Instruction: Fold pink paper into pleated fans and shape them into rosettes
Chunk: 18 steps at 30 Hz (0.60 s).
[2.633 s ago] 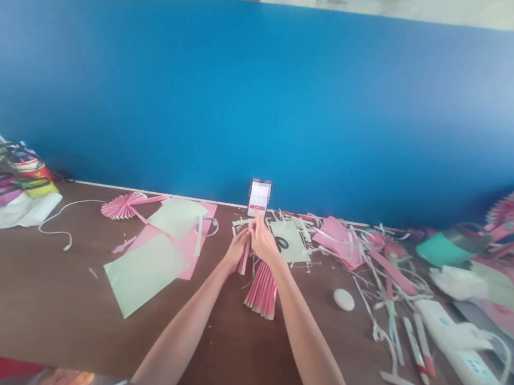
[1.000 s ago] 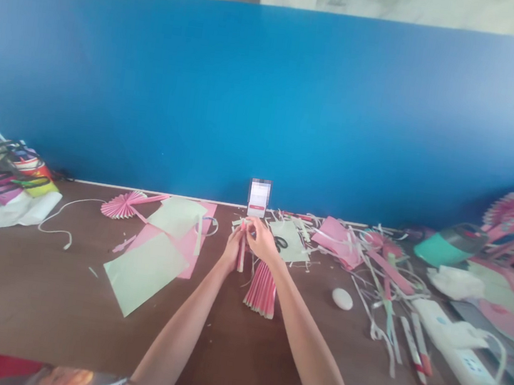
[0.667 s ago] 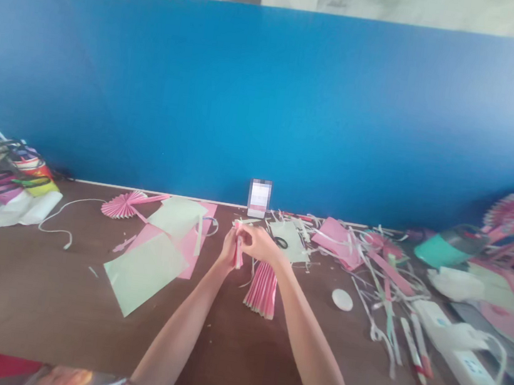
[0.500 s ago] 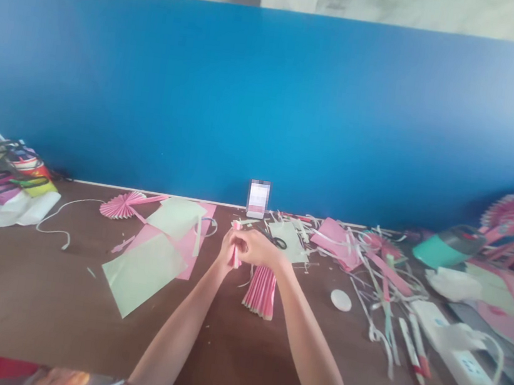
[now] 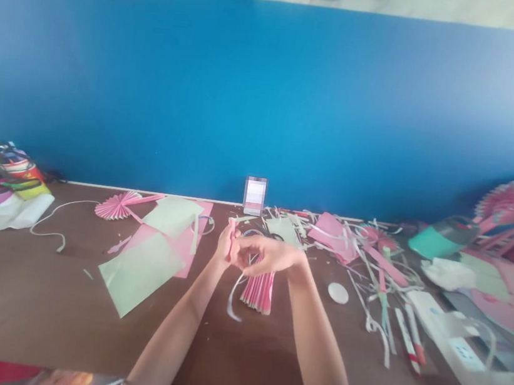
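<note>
My left hand (image 5: 226,246) is closed round a narrow pink folded paper (image 5: 232,235), which stands upright between its fingers. Close beside it, my right hand (image 5: 272,256) has its fingers curled in a pinch. From those fingertips a thin white strip (image 5: 231,306) hangs down and curls at its lower end. Below the right hand a pink pleated paper fan (image 5: 259,294) lies on the brown table (image 5: 235,360), its upper part hidden by the hand. Dark-handled scissors (image 5: 274,237) lie just behind the right hand, mostly covered.
Pale green sheets (image 5: 139,275) and a pink sheet lie left, near a pink paper rosette (image 5: 117,205). A phone (image 5: 255,195) stands against the blue partition (image 5: 270,93). Rightward are paper scraps, a white disc (image 5: 338,293), markers (image 5: 408,342) and a power strip (image 5: 446,337).
My right hand has drawn back from the folded paper and turned, and the white strip now hangs from it. My left hand still holds the paper. The view has shifted slightly.
</note>
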Tool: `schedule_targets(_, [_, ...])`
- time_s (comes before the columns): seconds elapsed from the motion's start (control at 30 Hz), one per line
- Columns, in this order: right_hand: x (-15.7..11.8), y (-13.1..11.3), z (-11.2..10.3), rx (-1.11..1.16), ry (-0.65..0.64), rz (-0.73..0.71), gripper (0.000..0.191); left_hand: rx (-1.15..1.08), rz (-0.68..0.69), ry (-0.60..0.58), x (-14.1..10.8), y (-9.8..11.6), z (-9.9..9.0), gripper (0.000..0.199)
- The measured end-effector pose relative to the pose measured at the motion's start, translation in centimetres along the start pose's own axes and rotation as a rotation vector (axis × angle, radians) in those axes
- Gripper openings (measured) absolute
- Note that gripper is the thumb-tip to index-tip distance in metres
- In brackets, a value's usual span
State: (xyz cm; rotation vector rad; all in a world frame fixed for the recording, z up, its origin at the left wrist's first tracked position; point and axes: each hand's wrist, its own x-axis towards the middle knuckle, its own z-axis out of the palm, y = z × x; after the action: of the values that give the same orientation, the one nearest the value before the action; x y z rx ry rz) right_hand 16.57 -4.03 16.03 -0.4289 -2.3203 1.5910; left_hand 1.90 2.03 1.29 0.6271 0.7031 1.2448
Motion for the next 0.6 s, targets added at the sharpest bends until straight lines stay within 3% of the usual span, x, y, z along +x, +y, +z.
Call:
schedule_targets(0.13, [-1.7, 2.7, -2.3, -0.151, 0.359, 0.241, 0.022, -0.101, 0.014, -0.046, 0.3, -0.2, -0.1, 0.035])
schedule_targets(0.2, [-2.6, 4.7, -3.4, -0.265, 0.692, 0.361, 0.019, -0.146, 0.014, -0.069, 0.6, -0.4, -0.2, 0.036])
schedule_targets(0.27, [-3.4, 6.5, -4.4, -0.329, 1.033, 0.395, 0.016, -0.160, 0.028, -0.074, 0.7, -0.5, -0.3, 0.037])
schedule_targets(0.47, [-5.0, 9.5, -6.0, -0.401, 1.803, 0.357, 0.022, -0.178, 0.007, -0.093, 0.8, -0.8, -0.6, 0.038])
schedule_targets(0.53, [-5.2, 9.8, -6.2, -0.430, 1.861, 0.358, 0.029, -0.183, 0.001, -0.110, 0.8, -0.8, -0.6, 0.037])
schedule_targets(0.6, [-5.2, 10.0, -6.3, -0.425, 1.746, 0.404, 0.030, -0.195, 0.003, -0.131, 0.8, -0.8, -0.7, 0.038])
